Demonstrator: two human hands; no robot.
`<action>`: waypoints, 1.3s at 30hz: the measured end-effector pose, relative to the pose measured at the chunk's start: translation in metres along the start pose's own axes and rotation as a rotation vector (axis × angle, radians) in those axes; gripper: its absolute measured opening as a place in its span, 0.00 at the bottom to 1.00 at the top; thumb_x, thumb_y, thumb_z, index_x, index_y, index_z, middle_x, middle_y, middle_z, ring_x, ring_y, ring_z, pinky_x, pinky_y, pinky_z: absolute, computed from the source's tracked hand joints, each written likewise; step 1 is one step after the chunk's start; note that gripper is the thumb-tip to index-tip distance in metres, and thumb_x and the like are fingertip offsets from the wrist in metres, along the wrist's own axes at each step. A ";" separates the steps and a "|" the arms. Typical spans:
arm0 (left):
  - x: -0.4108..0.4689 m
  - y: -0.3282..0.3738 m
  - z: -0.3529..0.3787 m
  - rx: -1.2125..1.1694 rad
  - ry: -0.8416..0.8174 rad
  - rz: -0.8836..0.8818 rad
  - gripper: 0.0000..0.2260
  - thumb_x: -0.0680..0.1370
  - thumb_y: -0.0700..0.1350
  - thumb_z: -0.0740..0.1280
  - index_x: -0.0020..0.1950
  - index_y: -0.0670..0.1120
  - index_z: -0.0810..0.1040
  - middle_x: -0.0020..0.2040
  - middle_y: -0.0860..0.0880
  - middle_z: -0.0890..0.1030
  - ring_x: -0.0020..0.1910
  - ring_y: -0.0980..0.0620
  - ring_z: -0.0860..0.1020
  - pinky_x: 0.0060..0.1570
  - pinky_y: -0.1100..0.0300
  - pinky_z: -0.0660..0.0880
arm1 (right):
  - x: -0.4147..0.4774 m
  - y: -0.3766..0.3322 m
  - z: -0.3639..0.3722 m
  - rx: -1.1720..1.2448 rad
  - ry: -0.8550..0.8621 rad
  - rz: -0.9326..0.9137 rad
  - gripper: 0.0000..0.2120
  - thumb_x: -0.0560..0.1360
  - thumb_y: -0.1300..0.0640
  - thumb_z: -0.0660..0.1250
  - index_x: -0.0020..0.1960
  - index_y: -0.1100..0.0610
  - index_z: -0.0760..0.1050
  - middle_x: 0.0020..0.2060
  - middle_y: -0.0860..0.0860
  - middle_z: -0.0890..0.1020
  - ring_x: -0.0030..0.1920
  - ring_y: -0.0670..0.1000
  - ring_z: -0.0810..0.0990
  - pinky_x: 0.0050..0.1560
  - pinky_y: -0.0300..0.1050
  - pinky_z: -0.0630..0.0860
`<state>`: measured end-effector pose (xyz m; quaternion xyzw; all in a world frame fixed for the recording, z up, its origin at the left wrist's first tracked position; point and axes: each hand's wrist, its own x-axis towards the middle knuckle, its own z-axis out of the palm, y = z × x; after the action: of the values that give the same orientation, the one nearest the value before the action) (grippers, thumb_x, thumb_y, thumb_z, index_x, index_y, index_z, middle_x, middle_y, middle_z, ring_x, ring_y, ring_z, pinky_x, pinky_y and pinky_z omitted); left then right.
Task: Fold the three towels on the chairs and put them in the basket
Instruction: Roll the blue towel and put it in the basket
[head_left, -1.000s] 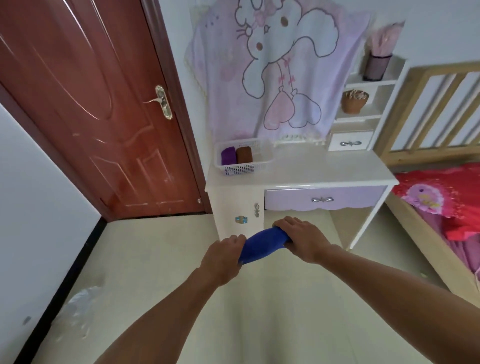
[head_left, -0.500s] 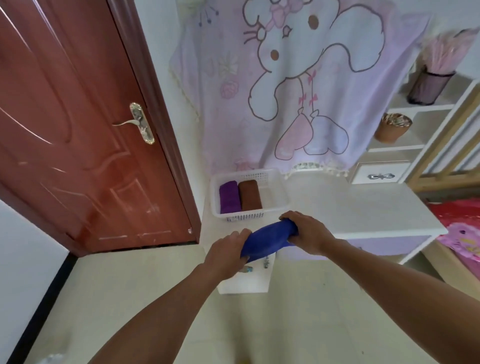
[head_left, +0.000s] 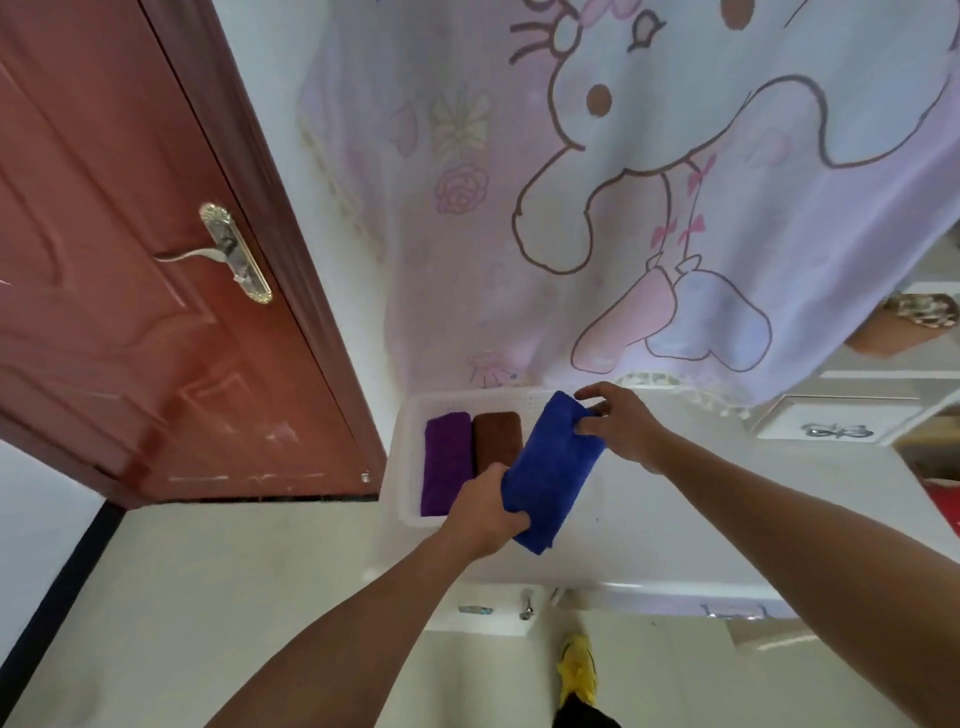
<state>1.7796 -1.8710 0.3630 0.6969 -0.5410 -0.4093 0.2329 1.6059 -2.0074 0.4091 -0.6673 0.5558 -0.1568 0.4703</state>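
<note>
I am reaching both forearms out in front of me, and my hands are sharing one folded blue towel (head_left: 553, 467). My left hand (head_left: 485, 512) is gripping its near end, fingers curling round the edge. My right hand (head_left: 621, 426) is pinching the far end between thumb and fingers, the forefinger stretching past the top corner. The towel is slanting over the right part of the white basket (head_left: 410, 467), its near end overhanging the front rim; I cannot tell whether it is touching the bottom. A purple towel (head_left: 447, 467) and a brown towel (head_left: 496, 439) are lying side by side in the basket's left part.

The basket is sitting on a white desk (head_left: 675, 519) against the wall, under a hanging pink cartoon cloth (head_left: 623, 208). A reddish-brown door (head_left: 130, 312) with a metal handle (head_left: 228, 254) is standing to the left, above a pale floor (head_left: 208, 597).
</note>
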 end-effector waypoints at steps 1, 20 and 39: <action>0.012 0.001 0.004 -0.027 -0.003 -0.023 0.20 0.69 0.43 0.70 0.59 0.45 0.70 0.51 0.47 0.80 0.48 0.47 0.79 0.49 0.49 0.79 | 0.018 0.003 -0.001 -0.038 -0.005 -0.009 0.20 0.72 0.64 0.69 0.63 0.55 0.72 0.50 0.55 0.79 0.50 0.56 0.78 0.41 0.41 0.73; 0.127 0.003 0.085 0.414 0.176 -0.413 0.17 0.75 0.52 0.68 0.60 0.48 0.69 0.55 0.49 0.74 0.53 0.48 0.76 0.47 0.56 0.74 | 0.197 0.049 0.049 -1.176 -0.423 -0.432 0.09 0.75 0.61 0.62 0.56 0.58 0.70 0.51 0.55 0.79 0.49 0.57 0.79 0.39 0.46 0.67; 0.100 -0.032 0.054 0.552 0.258 -0.097 0.09 0.77 0.43 0.64 0.55 0.47 0.80 0.52 0.49 0.77 0.51 0.49 0.75 0.52 0.56 0.73 | 0.148 0.084 0.043 -1.058 -0.424 -0.654 0.16 0.78 0.54 0.60 0.65 0.55 0.72 0.59 0.54 0.73 0.58 0.55 0.72 0.54 0.48 0.70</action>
<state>1.7611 -1.9490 0.2772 0.8049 -0.5640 -0.1657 0.0818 1.6368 -2.1144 0.2737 -0.9595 0.2216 0.1375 0.1062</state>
